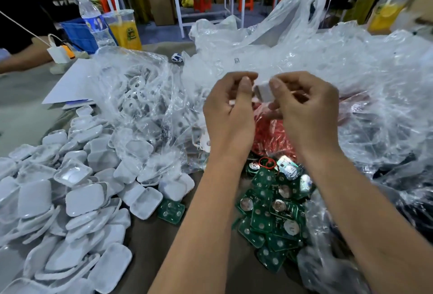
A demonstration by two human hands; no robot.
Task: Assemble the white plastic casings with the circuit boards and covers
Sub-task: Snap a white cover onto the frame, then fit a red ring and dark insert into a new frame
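Above the table's middle, the left hand [228, 108] and right hand [304, 108] are close together, both pinching one small white casing [263, 92]; loose casings [77, 188] heap at 8 o'clock, green circuit boards [271, 214] at 6 o'clock, clear bags [328, 64] at 1 o'clock

- both forearms were bare all the way to the bottom edge of the view, with no sleeve in sight.
- the left hand [228, 108] wore no glove, and its short thumbnail showed.
- the right hand [307, 111] was likewise ungloved, its thumbnail short and unpainted.
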